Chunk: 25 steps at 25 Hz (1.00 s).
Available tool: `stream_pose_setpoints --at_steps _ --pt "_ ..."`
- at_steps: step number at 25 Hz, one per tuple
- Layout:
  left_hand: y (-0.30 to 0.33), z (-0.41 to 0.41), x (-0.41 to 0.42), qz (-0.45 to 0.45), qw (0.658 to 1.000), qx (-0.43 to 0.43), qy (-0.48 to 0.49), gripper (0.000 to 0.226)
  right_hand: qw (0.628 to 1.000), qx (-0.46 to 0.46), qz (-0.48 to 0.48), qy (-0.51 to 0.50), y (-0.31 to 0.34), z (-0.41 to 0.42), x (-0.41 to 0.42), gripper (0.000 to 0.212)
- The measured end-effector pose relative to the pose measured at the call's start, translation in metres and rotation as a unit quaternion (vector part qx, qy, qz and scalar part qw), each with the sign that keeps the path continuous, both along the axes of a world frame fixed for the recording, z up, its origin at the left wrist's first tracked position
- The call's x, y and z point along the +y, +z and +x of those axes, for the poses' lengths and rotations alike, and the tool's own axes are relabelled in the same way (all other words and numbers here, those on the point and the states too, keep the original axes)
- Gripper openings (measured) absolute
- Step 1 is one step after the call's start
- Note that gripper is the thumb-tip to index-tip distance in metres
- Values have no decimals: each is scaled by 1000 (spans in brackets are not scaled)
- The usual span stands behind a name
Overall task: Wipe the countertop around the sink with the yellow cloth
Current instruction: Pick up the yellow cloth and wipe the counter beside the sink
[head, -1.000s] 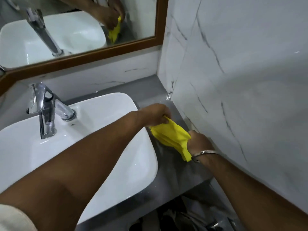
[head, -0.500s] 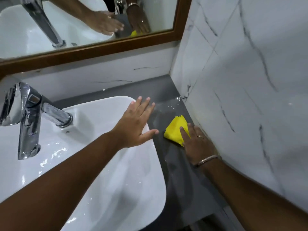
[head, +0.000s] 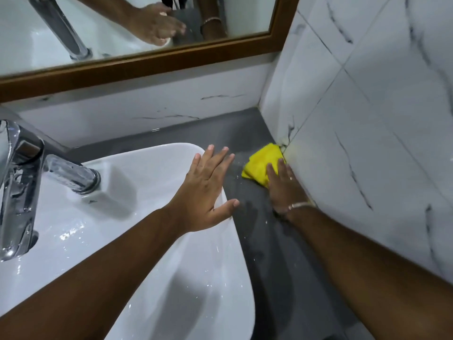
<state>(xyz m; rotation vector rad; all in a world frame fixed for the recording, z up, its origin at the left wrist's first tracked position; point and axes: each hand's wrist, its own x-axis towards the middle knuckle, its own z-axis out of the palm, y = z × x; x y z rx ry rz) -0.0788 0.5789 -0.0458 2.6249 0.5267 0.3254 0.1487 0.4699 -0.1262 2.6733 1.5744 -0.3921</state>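
Observation:
The folded yellow cloth [head: 262, 163] lies flat on the grey countertop [head: 264, 241], in the narrow strip between the white sink [head: 152, 217] and the right tiled wall. My right hand [head: 284, 187] presses down on the cloth's near part, fingers flat, close against the wall. My left hand [head: 208, 190] is open with fingers spread, resting on the sink's right rim, a little left of the cloth. The cloth's near edge is hidden under my right fingers.
A chrome tap [head: 22, 182] stands at the sink's left back. A wood-framed mirror [head: 147, 62] hangs above the white marbled backsplash. The marbled tile wall [head: 367, 119] bounds the counter on the right. Small water drops dot the counter and the basin.
One second ago both hands held the bunched cloth above the counter. My left hand let go and opened over the rim; my right hand pressed the cloth down and slid it toward the back corner.

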Motion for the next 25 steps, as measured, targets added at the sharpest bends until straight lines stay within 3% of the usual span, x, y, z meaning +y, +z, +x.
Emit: stream_pose_setpoints --at_steps 2,4,8,10,14,17,19,22,25 --pt "-1 0 0 0 1000 -7 4 83 997 65 9 29 0 4 39 59" --pt "-2 0 2 0 1000 -7 1 81 988 84 41 120 -4 -30 28 63" --pt "3 0 3 -3 1000 11 -3 83 972 128 26 196 15 -124 -120 76" --pt "4 -1 2 -7 1000 9 -6 83 971 83 39 220 22 -122 -159 64" --pt "2 -1 0 -16 1000 -9 2 81 986 -47 51 152 -4 -62 -110 48" --pt "-3 1 0 -20 999 -24 6 79 998 -11 51 24 -11 -17 -30 58" --pt "-5 1 1 -16 999 -27 7 79 998 -4 57 12 -9 -4 15 62" --pt "-2 1 1 -5 1000 -18 5 78 976 41 162 143 -15 -55 9 53" --pt "4 0 0 0 1000 0 2 79 953 103 108 265 -13 -128 -82 51"
